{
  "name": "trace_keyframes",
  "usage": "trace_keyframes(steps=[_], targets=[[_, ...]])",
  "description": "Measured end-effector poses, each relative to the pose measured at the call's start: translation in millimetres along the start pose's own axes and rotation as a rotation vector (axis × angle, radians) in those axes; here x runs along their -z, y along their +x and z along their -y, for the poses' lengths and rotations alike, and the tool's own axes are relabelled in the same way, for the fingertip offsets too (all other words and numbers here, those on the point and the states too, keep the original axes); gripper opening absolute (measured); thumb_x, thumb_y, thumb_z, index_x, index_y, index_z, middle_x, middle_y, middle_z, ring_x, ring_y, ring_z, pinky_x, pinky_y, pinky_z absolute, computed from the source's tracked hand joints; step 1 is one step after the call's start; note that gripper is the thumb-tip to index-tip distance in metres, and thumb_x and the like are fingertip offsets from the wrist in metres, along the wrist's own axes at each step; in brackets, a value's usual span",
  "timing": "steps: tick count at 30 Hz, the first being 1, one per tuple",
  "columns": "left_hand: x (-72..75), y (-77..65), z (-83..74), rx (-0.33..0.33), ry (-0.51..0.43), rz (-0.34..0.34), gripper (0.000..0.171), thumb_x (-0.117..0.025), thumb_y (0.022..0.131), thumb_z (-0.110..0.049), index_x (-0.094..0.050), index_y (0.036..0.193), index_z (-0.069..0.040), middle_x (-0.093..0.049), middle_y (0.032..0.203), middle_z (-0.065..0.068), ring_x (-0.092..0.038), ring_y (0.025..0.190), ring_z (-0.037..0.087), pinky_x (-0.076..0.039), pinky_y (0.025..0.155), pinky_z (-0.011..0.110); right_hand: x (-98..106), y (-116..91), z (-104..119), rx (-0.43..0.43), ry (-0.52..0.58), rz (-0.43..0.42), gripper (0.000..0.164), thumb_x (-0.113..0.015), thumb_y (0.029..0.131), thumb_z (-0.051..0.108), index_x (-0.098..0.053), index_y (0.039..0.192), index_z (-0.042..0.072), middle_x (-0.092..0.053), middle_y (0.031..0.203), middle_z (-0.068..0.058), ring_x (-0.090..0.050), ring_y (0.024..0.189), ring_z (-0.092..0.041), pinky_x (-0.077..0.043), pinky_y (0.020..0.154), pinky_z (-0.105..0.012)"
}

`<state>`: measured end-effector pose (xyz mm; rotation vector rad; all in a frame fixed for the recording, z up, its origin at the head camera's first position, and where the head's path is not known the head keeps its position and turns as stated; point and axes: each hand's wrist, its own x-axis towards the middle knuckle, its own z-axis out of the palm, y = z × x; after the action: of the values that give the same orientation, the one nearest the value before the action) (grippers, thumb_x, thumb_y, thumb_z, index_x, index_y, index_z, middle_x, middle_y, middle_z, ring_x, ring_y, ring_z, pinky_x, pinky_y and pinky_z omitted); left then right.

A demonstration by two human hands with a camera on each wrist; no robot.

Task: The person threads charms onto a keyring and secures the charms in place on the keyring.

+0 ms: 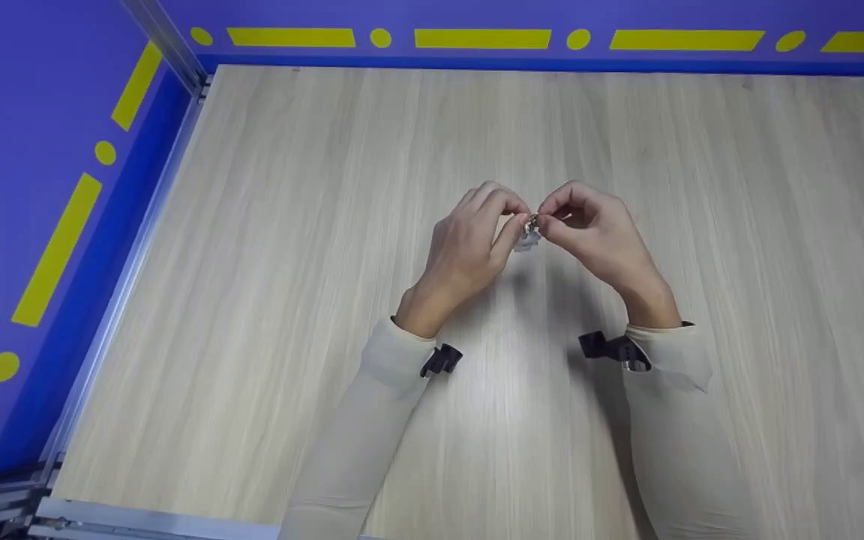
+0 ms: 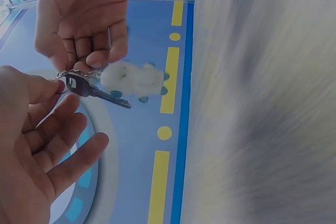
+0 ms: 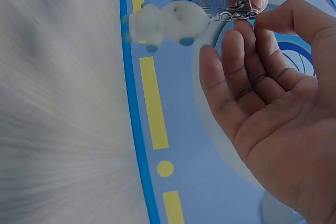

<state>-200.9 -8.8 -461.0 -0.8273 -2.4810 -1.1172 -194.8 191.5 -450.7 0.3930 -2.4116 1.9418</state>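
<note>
Above the middle of the table, my left hand (image 1: 468, 234) and right hand (image 1: 603, 231) meet fingertip to fingertip. A metal key (image 2: 90, 89) hangs on a small ring that my left thumb and finger pinch. My right thumb and index finger pinch the end of a short metal chain (image 3: 226, 17), right beside that ring. From the chain dangles a white keychain figurine (image 2: 132, 80) with teal feet. Whether the chain's end is linked to the key ring is hidden by the fingertips. In the head view these pieces are small and partly covered.
Below the hands lies a light wood-grain table (image 1: 289, 300). Blue panels (image 1: 477, 15) with yellow dashes and dots stand along its back and left sides, with metal rails at the edges. Dark straps sit at both sleeve cuffs.
</note>
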Motion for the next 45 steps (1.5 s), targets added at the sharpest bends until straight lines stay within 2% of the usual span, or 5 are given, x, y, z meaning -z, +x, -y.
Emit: trace_keyframes(steps=[17,23,28,37,45], targets=[[-2.9,-1.0,2.5,0.023,-0.266,0.020,0.014,-0.057,0.110,-0.011,-0.062,0.110,0.001,-0.062,0.106,0.010,-0.066,0.093,0.023,-0.053,0.080,0.023,0.7,0.3,-8.9,-0.124,0.140,0.110,0.012,-0.065,0.099,-0.001,-0.068,0.109,-0.007,-0.071,0.111,-0.010,-0.068,0.106,-0.025,-0.053,0.098,-0.035],[-1.9,-0.9,2.4,0.006,-0.325,-0.007,0.014,-0.057,0.110,-0.010,-0.062,0.110,0.003,-0.061,0.105,0.011,-0.064,0.092,0.022,-0.053,0.078,0.024,-0.6,0.1,-13.3,-0.109,0.156,0.259,0.030,-0.058,0.098,-0.007,-0.066,0.127,-0.004,-0.068,0.123,-0.015,-0.066,0.116,-0.027,-0.053,0.099,-0.035],[-0.4,-0.2,2.4,0.004,-0.342,-0.027,0.014,-0.059,0.110,-0.011,-0.062,0.108,0.002,-0.061,0.104,0.011,-0.062,0.088,0.020,-0.053,0.077,0.026,-4.2,0.7,-16.9,-0.097,0.053,0.369,0.037,-0.071,0.096,-0.001,-0.066,0.133,-0.005,-0.069,0.123,-0.014,-0.068,0.112,-0.027,-0.055,0.095,-0.033],[5.8,1.0,4.7,0.043,-0.433,-0.031,0.014,-0.061,0.108,-0.009,-0.063,0.109,0.006,-0.058,0.103,0.013,-0.063,0.076,0.023,-0.057,0.062,0.025,3.0,2.6,-20.4,-0.089,-0.027,0.299,0.020,-0.078,0.099,0.014,-0.075,0.112,-0.001,-0.072,0.112,-0.012,-0.068,0.103,-0.024,-0.056,0.090,-0.030],[11.4,1.4,10.5,0.090,-0.486,0.001,0.016,-0.070,0.101,-0.008,-0.071,0.108,0.006,-0.062,0.101,0.010,-0.068,0.076,0.015,-0.060,0.069,0.028,11.4,1.9,-18.6,-0.106,0.044,0.216,0.024,-0.071,0.099,-0.004,-0.068,0.122,-0.011,-0.073,0.113,-0.021,-0.074,0.100,-0.021,-0.059,0.092,-0.033]])
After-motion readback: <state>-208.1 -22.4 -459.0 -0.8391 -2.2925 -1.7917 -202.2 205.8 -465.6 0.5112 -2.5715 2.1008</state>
